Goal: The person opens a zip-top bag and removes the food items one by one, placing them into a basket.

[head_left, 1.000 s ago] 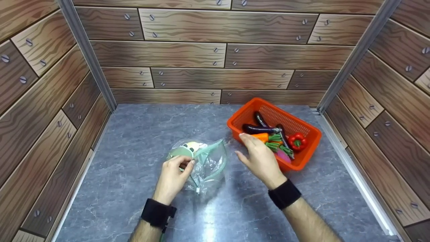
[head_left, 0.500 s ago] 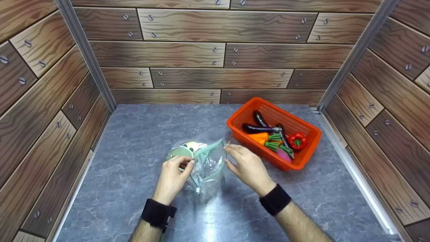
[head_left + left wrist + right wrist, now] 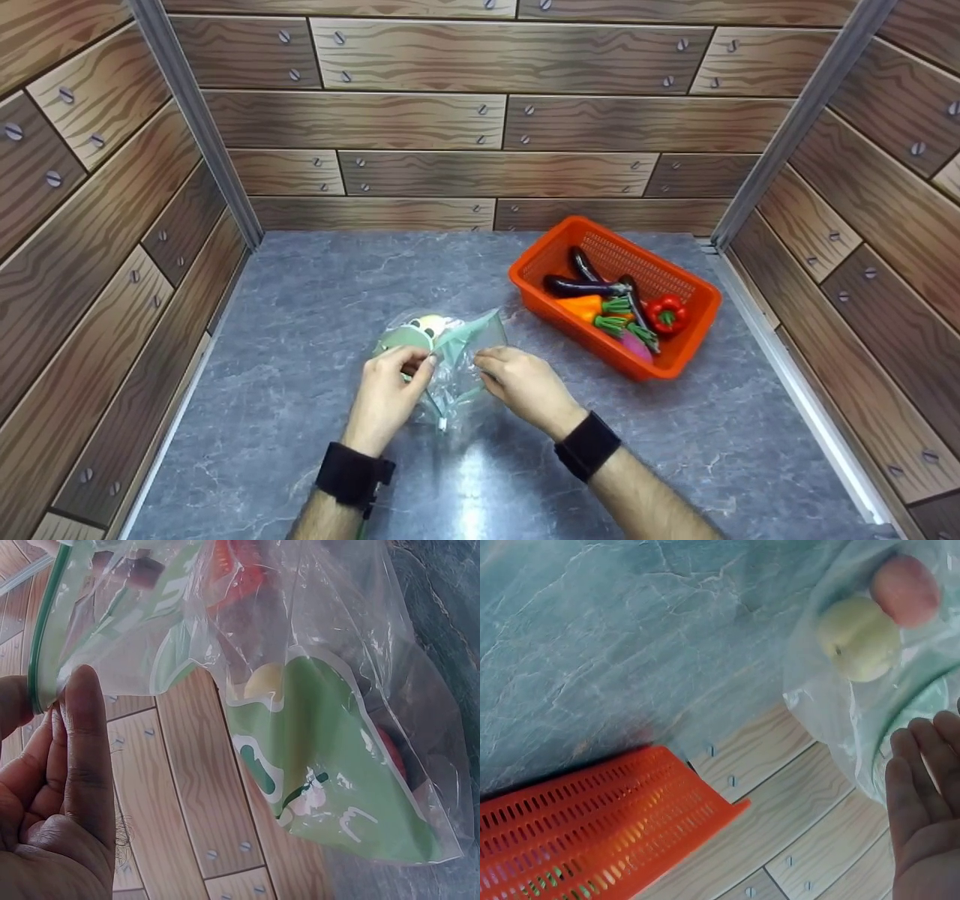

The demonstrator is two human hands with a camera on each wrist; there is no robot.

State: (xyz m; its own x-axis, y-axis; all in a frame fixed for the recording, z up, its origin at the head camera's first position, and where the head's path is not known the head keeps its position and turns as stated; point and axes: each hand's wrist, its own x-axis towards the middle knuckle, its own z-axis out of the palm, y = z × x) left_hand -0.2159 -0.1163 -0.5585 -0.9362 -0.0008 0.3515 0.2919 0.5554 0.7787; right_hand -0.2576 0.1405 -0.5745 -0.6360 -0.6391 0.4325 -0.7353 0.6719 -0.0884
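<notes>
A clear zip bag with green print and a green zip edge stands on the table, its mouth spread toward the right. Through its plastic show a pale yellow round fruit and a reddish one. My left hand pinches the zip edge between thumb and fingers, plainly seen in the left wrist view. At the right side of the mouth is my right hand, its fingers nearly straight in the right wrist view. Its thumb is hidden there, and whether it touches the plastic is unclear.
An orange-red basket stands at the back right with eggplants, carrots, a red bell pepper and a pink-purple vegetable. Wood-patterned walls enclose the grey marbled table at the back and sides.
My right hand has moved left, from beside the basket to the bag's mouth. My left hand keeps its pinch in the same place.
</notes>
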